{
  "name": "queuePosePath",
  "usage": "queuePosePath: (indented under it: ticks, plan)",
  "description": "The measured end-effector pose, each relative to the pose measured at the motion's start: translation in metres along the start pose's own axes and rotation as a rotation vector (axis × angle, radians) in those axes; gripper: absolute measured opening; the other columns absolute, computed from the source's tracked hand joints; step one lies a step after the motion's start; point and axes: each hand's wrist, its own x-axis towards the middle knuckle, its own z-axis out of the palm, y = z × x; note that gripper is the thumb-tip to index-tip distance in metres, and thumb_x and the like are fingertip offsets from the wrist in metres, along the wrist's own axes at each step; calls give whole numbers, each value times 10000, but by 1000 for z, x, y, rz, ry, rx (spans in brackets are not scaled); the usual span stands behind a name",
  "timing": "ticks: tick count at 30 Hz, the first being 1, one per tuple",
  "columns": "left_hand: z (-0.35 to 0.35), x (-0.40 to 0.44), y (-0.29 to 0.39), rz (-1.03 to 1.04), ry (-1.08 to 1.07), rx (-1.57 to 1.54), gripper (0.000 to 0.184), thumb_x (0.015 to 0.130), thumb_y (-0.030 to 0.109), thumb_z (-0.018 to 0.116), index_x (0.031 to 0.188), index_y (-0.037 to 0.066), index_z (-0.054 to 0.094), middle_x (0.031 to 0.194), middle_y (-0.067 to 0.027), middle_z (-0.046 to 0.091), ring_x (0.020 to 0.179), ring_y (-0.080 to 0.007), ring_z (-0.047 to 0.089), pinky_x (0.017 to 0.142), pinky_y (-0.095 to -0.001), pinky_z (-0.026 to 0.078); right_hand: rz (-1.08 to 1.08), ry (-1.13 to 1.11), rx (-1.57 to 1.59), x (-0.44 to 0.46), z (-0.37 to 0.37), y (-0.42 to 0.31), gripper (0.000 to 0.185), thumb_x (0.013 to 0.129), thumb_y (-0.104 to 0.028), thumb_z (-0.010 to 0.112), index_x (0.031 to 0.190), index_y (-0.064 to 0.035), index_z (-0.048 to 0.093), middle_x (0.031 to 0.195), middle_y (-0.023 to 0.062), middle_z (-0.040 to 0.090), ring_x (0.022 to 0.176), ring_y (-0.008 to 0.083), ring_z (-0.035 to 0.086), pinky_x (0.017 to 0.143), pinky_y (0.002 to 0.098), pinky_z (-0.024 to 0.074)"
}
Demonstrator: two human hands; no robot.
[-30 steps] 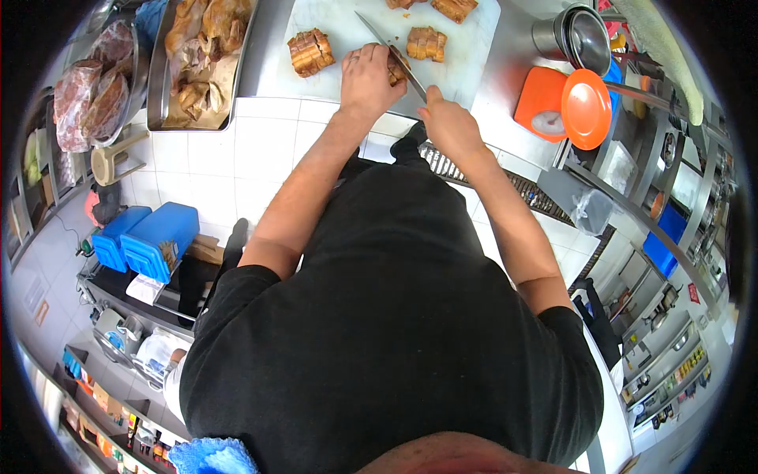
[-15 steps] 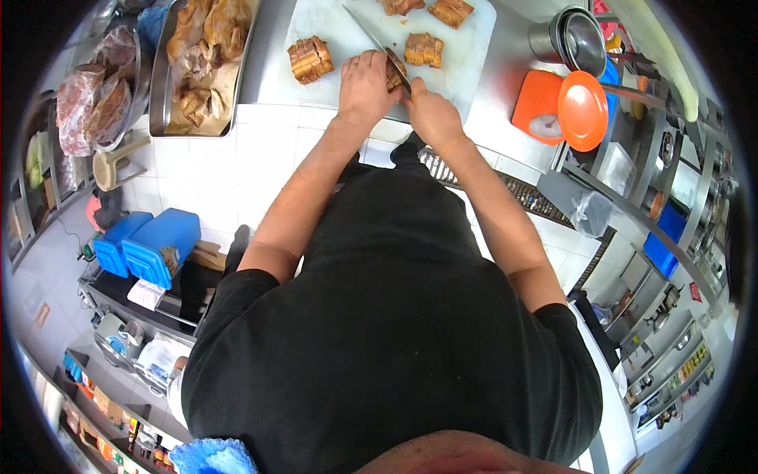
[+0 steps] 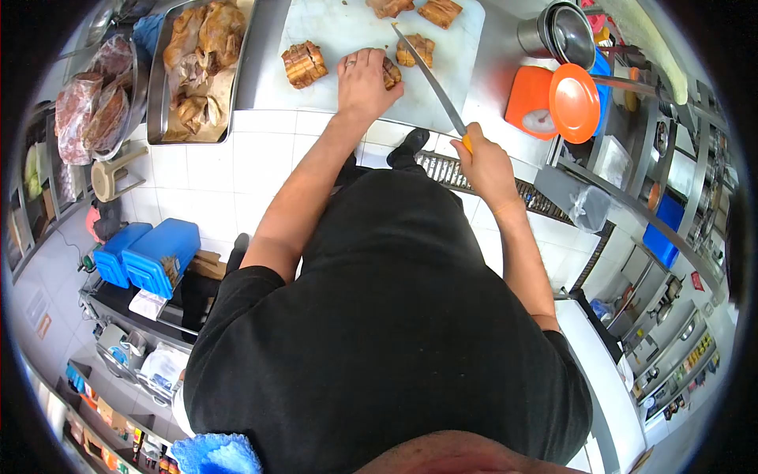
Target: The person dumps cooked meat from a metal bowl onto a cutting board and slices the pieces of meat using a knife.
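Observation:
On the white cutting board (image 3: 332, 35), my left hand (image 3: 366, 85) presses its bent fingers on a browned piece of roast pork (image 3: 392, 73), partly hidden beneath it. My right hand (image 3: 487, 166) is closed around the yellow handle of a long knife (image 3: 437, 85). The blade points up and left over the board, apart from the piece under my left hand; its tip is near another roast pork piece (image 3: 416, 50). A scored roast pork chunk (image 3: 304, 64) lies left of my left hand. More browned pieces (image 3: 440, 12) lie at the board's far side.
Left of the board is a metal tray (image 3: 231, 103) with roasted poultry (image 3: 221, 35). Bagged meat (image 3: 93, 103) fills a bowl farther left. On the right stand nested metal pots (image 3: 570, 35), an orange scale (image 3: 525, 95) and an orange plate (image 3: 575, 103). A stool (image 3: 106, 175) stands below.
My right hand has drawn the knife back and to the right, away from the pork under my left hand. My left hand stays on that piece.

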Motion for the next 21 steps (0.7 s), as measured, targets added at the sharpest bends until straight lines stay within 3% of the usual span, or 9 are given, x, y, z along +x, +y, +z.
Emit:
queuePosePath:
  ticks: [4, 7, 13, 16, 21]
  plan:
    - [2, -9, -6, 58, 25, 9, 625, 770, 350, 864, 1271, 68, 618, 1263, -134, 645, 1242, -335, 586, 1173, -515, 356, -5, -5, 29, -24, 6, 11, 327, 1044, -325, 644, 1075, -36, 495, 753, 238, 694, 729, 477, 694, 628, 569, 527]
    - [-4, -8, -5, 72, -25, 0, 679, 768, 341, 875, 1320, 66, 590, 1327, -149, 617, 1288, -336, 561, 1190, -527, 341, 45, -45, 33, -40, 9, 15, 318, 1046, -326, 642, 1088, -46, 496, 777, 241, 696, 747, 486, 689, 640, 579, 516]
    - [-32, -35, 5, 41, -41, -9, 934, 773, 303, 911, 1522, 29, 427, 1493, -213, 489, 1408, -392, 460, 1192, -569, 348, 19, -95, 12, -52, 35, 34, 317, 1043, -329, 636, 1114, -52, 499, 816, 251, 709, 786, 487, 696, 666, 590, 526]
    - [-40, -57, 10, -159, -150, 28, 963, 792, 274, 911, 1550, -6, 387, 1469, -249, 482, 1370, -421, 495, 1130, -529, 441, 17, -100, 6, -40, 43, 32, 320, 1047, -339, 624, 1121, -51, 506, 824, 249, 714, 781, 485, 700, 664, 587, 533]
    - [-20, -50, -14, -263, -151, -94, 890, 788, 209, 914, 1502, -46, 447, 1278, -221, 590, 1087, -337, 668, 940, -411, 576, 0, -118, -16, -22, 48, 27, 333, 1059, -370, 595, 1132, -55, 515, 834, 238, 723, 781, 477, 707, 680, 579, 550]
